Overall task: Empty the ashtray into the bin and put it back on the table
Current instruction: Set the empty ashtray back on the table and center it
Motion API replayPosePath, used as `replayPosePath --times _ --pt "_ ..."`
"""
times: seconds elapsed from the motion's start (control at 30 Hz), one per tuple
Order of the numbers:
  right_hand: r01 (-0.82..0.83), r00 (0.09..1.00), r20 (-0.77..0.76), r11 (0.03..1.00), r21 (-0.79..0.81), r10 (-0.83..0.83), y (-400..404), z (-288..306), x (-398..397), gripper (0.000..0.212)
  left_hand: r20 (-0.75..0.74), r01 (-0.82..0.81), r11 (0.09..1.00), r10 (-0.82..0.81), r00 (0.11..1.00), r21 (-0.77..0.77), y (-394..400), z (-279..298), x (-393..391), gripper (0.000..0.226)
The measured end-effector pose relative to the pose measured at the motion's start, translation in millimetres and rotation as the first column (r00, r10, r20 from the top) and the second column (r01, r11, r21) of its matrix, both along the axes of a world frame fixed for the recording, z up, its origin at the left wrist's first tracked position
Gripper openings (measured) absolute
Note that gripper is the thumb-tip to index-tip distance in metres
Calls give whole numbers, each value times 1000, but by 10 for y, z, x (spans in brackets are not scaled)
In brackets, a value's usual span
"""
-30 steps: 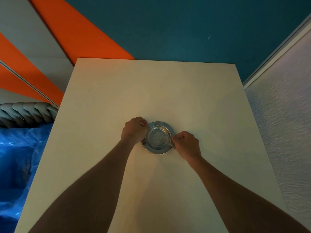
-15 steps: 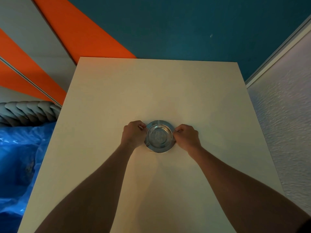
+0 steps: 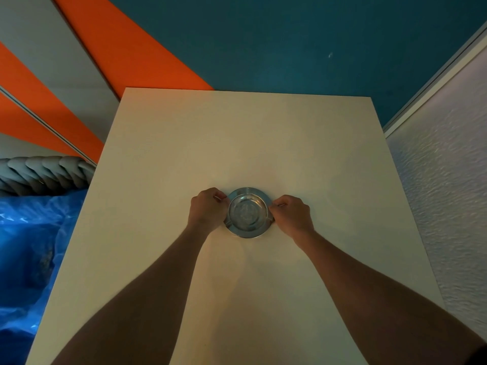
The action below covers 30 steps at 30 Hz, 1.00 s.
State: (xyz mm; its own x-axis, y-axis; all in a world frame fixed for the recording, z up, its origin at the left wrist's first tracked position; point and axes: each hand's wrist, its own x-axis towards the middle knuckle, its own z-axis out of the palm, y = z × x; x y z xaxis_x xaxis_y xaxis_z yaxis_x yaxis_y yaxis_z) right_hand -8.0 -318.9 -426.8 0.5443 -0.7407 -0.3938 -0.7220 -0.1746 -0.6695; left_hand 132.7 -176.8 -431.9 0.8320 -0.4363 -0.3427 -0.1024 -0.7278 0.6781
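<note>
**Head view: both hands gripping the ashtray at mid-table**

The round, shiny metal ashtray [image 3: 248,212] is sitting centrally on the smooth cream rectangular table [image 3: 237,138], well clear of every edge. The left hand [image 3: 208,208] and right hand [image 3: 291,213] are pinching its opposite rims, fingers curled. Crinkled blue plastic bag [image 3: 29,246] is lying beside the left edge.

table [image 3: 237,143]: bare surface open far, left, right and near of centre | centre: ashtray [image 3: 247,213] flanked by left hand [image 3: 208,210] and right hand [image 3: 292,214], both touching its rim | left edge: blue bag [image 3: 29,248], grey braided roll [image 3: 44,175] | right edge: textured wall [image 3: 442,196] close
</note>
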Motion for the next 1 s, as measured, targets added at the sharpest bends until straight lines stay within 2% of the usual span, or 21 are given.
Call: replayPosePath --times 1.0 --pt "-14 1000 16 1000 -10 14 17 -10 -52 11 -14 -40 999 40 999 -27 56 28 -92 19"
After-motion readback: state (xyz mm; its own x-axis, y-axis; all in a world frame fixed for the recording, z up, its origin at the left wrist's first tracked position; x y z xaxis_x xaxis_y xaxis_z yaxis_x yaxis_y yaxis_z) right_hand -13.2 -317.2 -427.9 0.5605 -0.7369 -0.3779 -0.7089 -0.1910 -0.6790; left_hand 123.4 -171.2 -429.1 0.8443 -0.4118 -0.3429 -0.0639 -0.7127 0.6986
